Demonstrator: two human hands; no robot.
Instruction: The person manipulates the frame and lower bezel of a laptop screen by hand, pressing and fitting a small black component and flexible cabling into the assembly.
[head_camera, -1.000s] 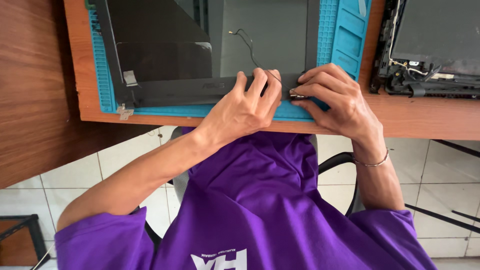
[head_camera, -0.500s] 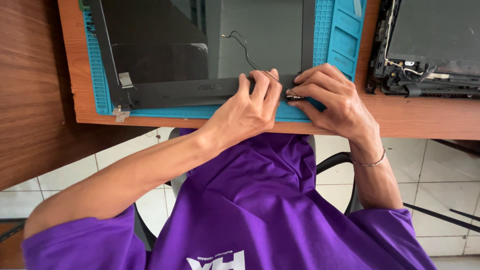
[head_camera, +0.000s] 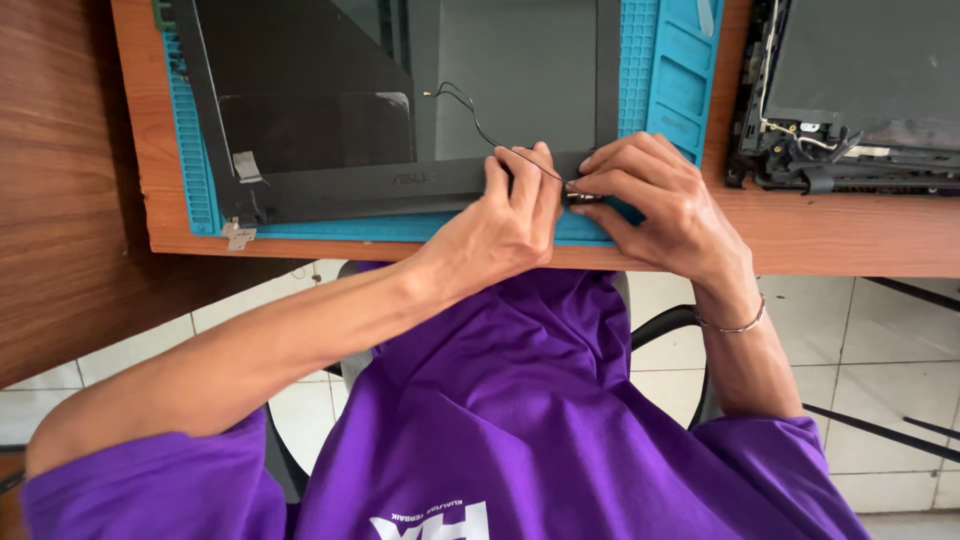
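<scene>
On the blue mat (head_camera: 200, 190) at the table's (head_camera: 830, 235) near edge lies our laptop lid (head_camera: 330, 185); left hand (head_camera: 505, 225) presses its bezel flat, right hand (head_camera: 655, 200) pinches the hinge end, steadying the thin cable (head_camera: 480, 125).

view: we've tipped our head a bit, so the wooden desk (head_camera: 850, 240) and blue mat (head_camera: 680, 90) sit higher in frame than a second ago

left hand (head_camera: 500, 225): fingers crept closer in along the dark bezel (head_camera: 400, 185), now right up against the right hand (head_camera: 660, 200)

thin black wire (head_camera: 480, 125): its loop looks a touch flatter than before
</scene>
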